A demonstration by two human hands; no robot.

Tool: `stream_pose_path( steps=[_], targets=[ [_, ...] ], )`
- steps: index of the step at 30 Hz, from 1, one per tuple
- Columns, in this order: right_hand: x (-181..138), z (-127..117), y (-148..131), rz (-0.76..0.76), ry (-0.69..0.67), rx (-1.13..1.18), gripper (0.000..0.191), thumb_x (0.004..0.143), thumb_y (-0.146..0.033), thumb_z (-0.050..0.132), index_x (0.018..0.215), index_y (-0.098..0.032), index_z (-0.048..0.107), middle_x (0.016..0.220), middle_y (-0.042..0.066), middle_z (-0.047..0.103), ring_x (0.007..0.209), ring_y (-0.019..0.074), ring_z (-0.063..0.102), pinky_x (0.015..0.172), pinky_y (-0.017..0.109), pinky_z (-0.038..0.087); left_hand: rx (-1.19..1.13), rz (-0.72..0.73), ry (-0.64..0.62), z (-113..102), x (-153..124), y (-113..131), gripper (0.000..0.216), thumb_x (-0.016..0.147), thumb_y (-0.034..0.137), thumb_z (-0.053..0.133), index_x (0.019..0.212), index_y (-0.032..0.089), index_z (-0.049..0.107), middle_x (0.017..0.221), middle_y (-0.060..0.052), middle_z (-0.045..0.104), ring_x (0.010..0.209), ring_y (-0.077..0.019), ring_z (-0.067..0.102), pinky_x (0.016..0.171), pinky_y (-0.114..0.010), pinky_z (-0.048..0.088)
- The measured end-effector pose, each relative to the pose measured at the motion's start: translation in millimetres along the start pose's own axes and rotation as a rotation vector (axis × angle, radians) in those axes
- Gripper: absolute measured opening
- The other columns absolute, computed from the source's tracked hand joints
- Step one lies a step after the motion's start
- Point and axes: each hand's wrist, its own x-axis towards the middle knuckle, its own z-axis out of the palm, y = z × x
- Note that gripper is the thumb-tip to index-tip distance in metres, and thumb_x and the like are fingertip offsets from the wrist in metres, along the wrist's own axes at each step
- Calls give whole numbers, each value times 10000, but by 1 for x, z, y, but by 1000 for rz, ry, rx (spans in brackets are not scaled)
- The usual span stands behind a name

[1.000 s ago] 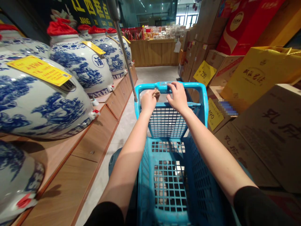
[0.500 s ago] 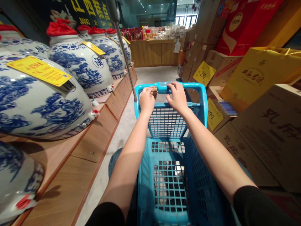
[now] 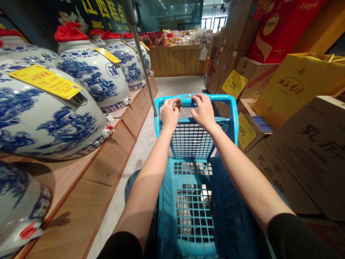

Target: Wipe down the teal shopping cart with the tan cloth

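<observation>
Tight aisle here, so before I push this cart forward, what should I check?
1. Left hand on the handle, brown wad pinched in it: ok.
2. Right hand gripping the handle: ok.
3. Gap to the porcelain jars on the left: ok.
4. Metal pole by the left corner of the cart: close, cannot tell.
5. Boxes on the right: close, cannot tell.
6. Wheels: hidden, cannot tell.

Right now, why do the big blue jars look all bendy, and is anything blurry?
In the head view the wide lens bulges the jars at the left edge; the left hand, right hand and cart are sharp; one small patch on the boxes is blurred; far windows glare white.
</observation>
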Motion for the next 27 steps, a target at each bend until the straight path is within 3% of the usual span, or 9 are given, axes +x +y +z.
stream_pose_path(
  steps=[3,8,14,16,19,23,27],
  targets=[
    [0,0,1,0,-7,2,458,858,-196,546,1305,-162,641,1347,193,604,1299,373,519,1187,597,404,-36,53,41,1,2,0,490,875,4,529,1259,225,738,1325,-74,726,1280,-241,652,1149,-318,485],
    [0,0,1,-6,-12,-9,460,865,-193,536,1313,-172,635,1346,190,596,1297,372,518,1182,603,402,-37,5,-44,4,3,-5,425,854,13,567,1167,221,766,1253,-76,765,1194,-258,700,1097,-356,535],
    [-1,0,0,-9,12,17,454,847,-182,550,1292,-162,638,1327,199,610,1288,377,520,1169,609,411,-148,39,109,2,1,2,441,922,69,590,1312,258,670,1395,-75,703,1332,-246,639,1176,-362,482],
    [-1,0,0,-8,15,20,448,843,-181,553,1282,-160,641,1324,197,610,1286,377,520,1173,605,410,-168,-4,106,5,2,1,453,926,84,615,1340,265,631,1384,-82,705,1310,-250,654,1163,-374,496],
    [-1,-1,0,-7,22,16,445,839,-180,554,1274,-154,645,1316,193,608,1281,373,525,1180,593,409,-157,-60,75,7,4,-2,386,909,77,644,1255,248,647,1310,-94,717,1253,-253,678,1145,-381,512],
    [-1,-1,-1,-7,19,11,450,842,-180,549,1282,-154,643,1326,198,607,1288,375,524,1179,602,412,-124,-67,160,5,3,-2,292,886,69,661,1125,235,679,1333,-114,641,1279,-267,652,1161,-378,498],
    [-1,0,0,-4,22,1,459,840,-176,549,1290,-175,641,1327,192,614,1290,379,529,1170,625,414,-134,-43,203,2,0,2,294,910,103,650,1155,266,654,1251,-82,640,1276,-273,637,1166,-405,496]
  ],
)
